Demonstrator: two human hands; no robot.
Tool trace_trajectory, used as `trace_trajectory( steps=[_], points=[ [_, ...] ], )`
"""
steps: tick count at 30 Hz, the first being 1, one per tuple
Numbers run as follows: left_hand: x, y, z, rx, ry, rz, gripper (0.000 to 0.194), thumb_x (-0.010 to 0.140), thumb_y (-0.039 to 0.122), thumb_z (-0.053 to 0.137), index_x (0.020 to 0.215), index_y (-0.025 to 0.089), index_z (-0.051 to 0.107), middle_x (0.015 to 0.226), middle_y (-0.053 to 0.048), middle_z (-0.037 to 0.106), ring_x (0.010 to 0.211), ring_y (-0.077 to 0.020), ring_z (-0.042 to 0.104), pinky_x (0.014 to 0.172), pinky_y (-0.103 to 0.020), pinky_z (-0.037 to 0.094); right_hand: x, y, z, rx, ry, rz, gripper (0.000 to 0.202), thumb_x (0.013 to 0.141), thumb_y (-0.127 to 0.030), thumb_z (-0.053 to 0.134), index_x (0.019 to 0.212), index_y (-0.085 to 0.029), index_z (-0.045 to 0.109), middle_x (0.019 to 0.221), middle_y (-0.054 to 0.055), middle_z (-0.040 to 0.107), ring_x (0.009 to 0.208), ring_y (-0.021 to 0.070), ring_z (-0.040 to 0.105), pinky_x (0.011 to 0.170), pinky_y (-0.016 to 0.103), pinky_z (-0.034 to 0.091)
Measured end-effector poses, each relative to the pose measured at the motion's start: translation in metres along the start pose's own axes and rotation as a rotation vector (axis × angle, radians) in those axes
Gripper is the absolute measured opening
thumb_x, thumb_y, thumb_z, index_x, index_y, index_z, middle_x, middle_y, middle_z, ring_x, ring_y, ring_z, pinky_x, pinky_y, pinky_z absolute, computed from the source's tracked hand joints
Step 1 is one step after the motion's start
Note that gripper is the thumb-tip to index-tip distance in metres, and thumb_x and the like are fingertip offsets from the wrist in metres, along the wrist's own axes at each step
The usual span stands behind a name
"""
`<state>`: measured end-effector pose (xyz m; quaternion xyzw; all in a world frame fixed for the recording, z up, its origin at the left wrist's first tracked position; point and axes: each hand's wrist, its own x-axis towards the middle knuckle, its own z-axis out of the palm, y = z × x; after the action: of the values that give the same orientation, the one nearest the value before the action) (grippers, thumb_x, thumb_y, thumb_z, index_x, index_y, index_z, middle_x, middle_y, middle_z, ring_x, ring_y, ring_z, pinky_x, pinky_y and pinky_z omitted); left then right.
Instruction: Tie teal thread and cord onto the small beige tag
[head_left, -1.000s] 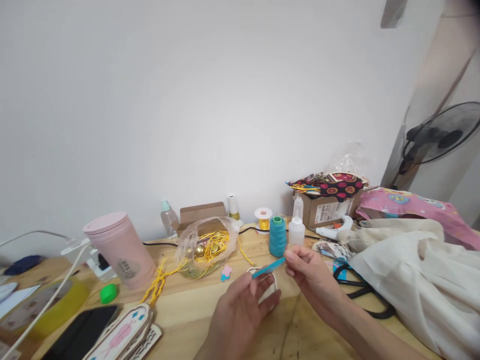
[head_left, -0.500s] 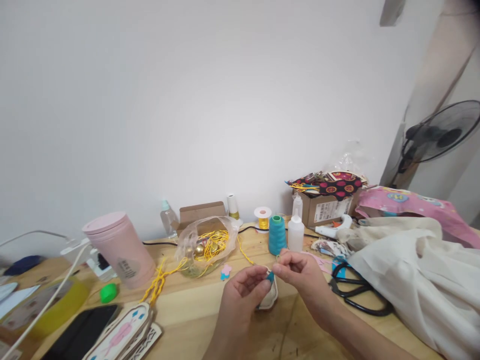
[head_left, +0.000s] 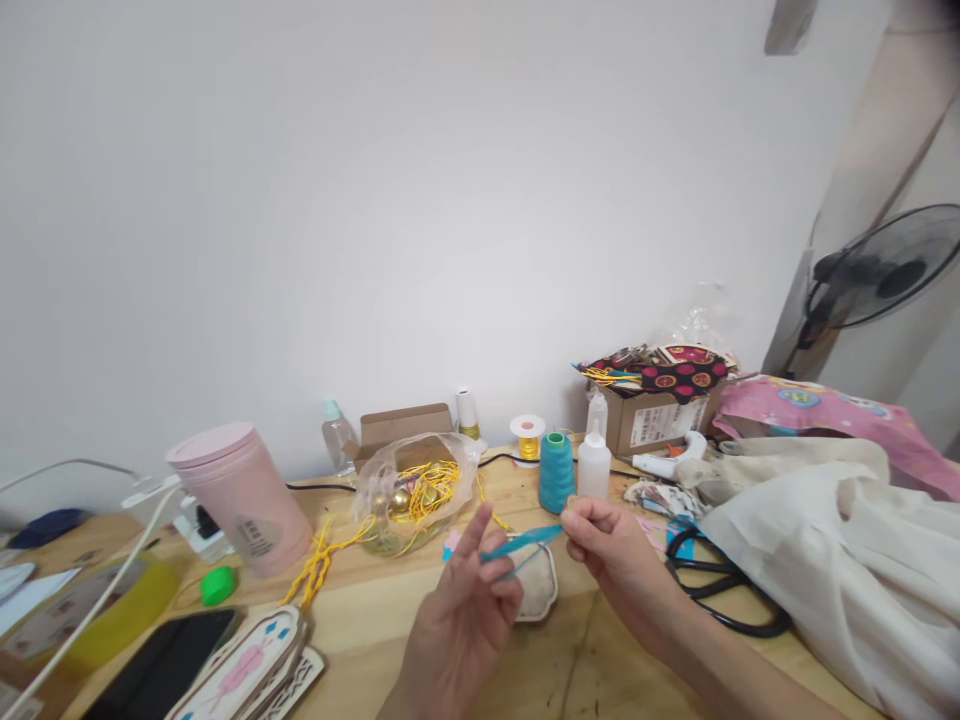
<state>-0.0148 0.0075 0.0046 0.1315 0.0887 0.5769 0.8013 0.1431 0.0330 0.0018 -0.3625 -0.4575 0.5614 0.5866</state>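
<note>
Blue threads [head_left: 525, 541] stretch in a bundle between my two hands. My left hand [head_left: 469, 600] has its index finger raised, with the threads looped around its fingers. On the right, my right hand [head_left: 604, 540] pinches the other end of the threads between thumb and finger. A pale scallop-edged piece [head_left: 538, 585] lies on the table just behind my left hand's fingers. Beyond the hands stands a teal thread cone [head_left: 556, 475], with a white squeeze bottle [head_left: 593, 468] beside it.
Black scissors [head_left: 724, 585] and white cloth [head_left: 825, 560] lie at the right. A pink cup [head_left: 240, 500], a phone [head_left: 165, 665] and decorated tags [head_left: 244, 665] are at the left. Behind sit a plastic bag with yellow cord [head_left: 427, 490] and a cardboard box [head_left: 660, 420].
My hands have moved apart, the left down and leftward. The blue threads, bunched at the fingertips before, are now stretched between them. More of the pale piece shows.
</note>
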Motion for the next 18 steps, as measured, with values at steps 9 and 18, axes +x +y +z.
trace_trajectory(
  steps=[9, 18],
  points=[
    [0.011, 0.003, -0.002, 0.679, 0.251, 0.261, 0.012, 0.065, 0.024, 0.069, 0.075, 0.019, 0.067, 0.069, 0.002, 0.064, 0.062, -0.0072, 0.057, 0.06, -0.017, 0.046, -0.002, -0.011, 0.003, -0.099, 0.011, -0.059, 0.027, 0.054, -0.035, 0.073, 0.047, -0.016, 0.055, 0.052, -0.004, 0.044, 0.052, 0.0099, 0.038, 0.049, 0.022, 0.029],
    [0.01, -0.017, -0.005, 0.848, 0.21, 0.167, 0.018, 0.052, 0.016, 0.076, 0.069, 0.017, 0.07, 0.06, 0.0, 0.067, 0.058, -0.0114, 0.057, 0.055, -0.02, 0.043, -0.004, -0.003, 0.006, -0.126, -0.057, -0.058, 0.025, 0.055, -0.034, 0.073, 0.047, -0.016, 0.056, 0.053, -0.004, 0.045, 0.053, 0.0105, 0.039, 0.05, 0.022, 0.032]
  ],
)
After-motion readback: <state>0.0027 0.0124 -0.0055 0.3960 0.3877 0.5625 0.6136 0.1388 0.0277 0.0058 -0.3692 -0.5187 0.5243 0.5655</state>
